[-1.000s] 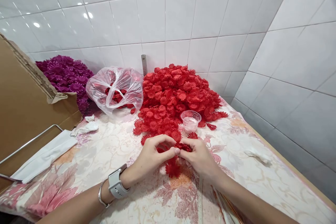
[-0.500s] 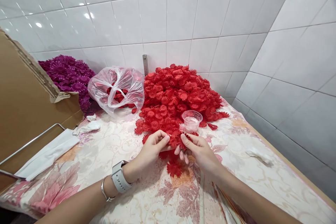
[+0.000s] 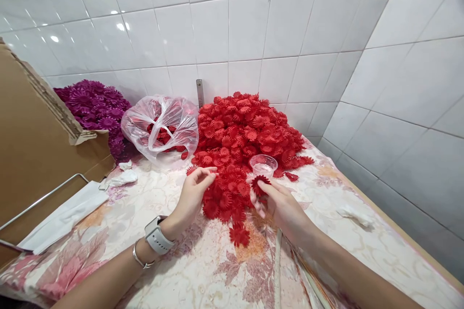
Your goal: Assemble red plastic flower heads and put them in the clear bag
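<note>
My right hand (image 3: 284, 205) pinches a dark red artificial flower (image 3: 259, 185) between thumb and fingers, just in front of a clear plastic cup (image 3: 263, 166). My left hand (image 3: 193, 190) is at the left edge of the loose red flowers, thumb and index finger close together at the tips. Whatever lies between those tips, if anything, is too small to make out. Behind both hands rises a big heap of red artificial flowers (image 3: 246, 130), spilling forward between them. One red flower (image 3: 239, 235) lies at the near end of the spill.
A plastic bag (image 3: 181, 120) with red pieces stands left of the heap, beside a purple flower pile (image 3: 97, 111). A cardboard box (image 3: 43, 140) fills the left side. Thin stems (image 3: 308, 275) lie under my right forearm. Tiled walls (image 3: 250, 19) bound the back and right.
My hands have moved apart. The left one has gone left, away from the flower, which stays in my right hand. The view has shifted slightly.
</note>
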The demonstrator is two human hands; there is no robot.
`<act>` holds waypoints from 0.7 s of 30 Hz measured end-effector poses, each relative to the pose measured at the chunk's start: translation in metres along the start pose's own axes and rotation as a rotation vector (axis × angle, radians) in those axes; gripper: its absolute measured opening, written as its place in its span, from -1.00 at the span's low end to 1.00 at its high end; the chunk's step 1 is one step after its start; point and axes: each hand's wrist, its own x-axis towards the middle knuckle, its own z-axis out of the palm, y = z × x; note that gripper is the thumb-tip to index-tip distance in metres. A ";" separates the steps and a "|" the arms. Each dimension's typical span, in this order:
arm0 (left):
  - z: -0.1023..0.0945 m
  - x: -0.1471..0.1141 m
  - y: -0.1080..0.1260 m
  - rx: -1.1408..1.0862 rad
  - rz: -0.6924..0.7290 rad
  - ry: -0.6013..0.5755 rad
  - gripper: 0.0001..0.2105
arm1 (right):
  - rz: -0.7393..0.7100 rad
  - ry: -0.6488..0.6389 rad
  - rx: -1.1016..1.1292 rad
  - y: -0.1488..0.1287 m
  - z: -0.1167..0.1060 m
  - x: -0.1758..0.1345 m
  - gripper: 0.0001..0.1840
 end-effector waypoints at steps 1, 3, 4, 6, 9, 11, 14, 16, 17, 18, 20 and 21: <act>-0.002 0.002 0.000 0.120 0.072 -0.010 -0.90 | -0.001 -0.020 -0.015 -0.001 0.000 0.000 -0.72; -0.004 0.001 -0.001 0.329 0.249 -0.026 -0.86 | -0.014 -0.064 -0.083 -0.001 0.001 0.000 -0.73; -0.004 -0.001 0.000 0.405 0.330 -0.039 -0.83 | -0.023 -0.080 -0.133 0.000 0.002 0.000 -0.71; -0.002 -0.007 0.003 0.484 0.414 -0.094 -0.85 | -0.026 -0.102 -0.221 0.001 0.003 0.000 -0.67; 0.003 -0.017 0.009 0.489 0.351 -0.249 -0.91 | -0.012 -0.124 -0.294 0.005 0.004 -0.001 -0.66; 0.007 -0.021 0.011 0.491 0.292 -0.335 -0.88 | -0.009 -0.121 -0.346 0.006 0.004 -0.002 -0.69; 0.010 -0.024 0.011 0.452 0.203 -0.401 -0.85 | -0.033 -0.115 -0.428 0.008 0.004 -0.004 -0.77; 0.012 -0.025 0.009 0.404 0.133 -0.422 -0.85 | -0.066 -0.116 -0.467 0.010 0.004 -0.005 -0.81; 0.012 -0.025 0.008 0.380 0.103 -0.428 -0.86 | -0.080 -0.112 -0.483 0.011 0.004 -0.006 -0.82; 0.012 -0.026 0.006 0.360 0.082 -0.428 -0.86 | -0.093 -0.104 -0.500 0.011 0.004 -0.006 -0.81; 0.013 -0.027 0.004 0.329 0.061 -0.422 -0.87 | -0.116 -0.086 -0.533 0.012 0.004 -0.007 -0.79; 0.013 -0.027 0.004 0.317 0.056 -0.418 -0.88 | -0.129 -0.075 -0.554 0.012 0.004 -0.007 -0.77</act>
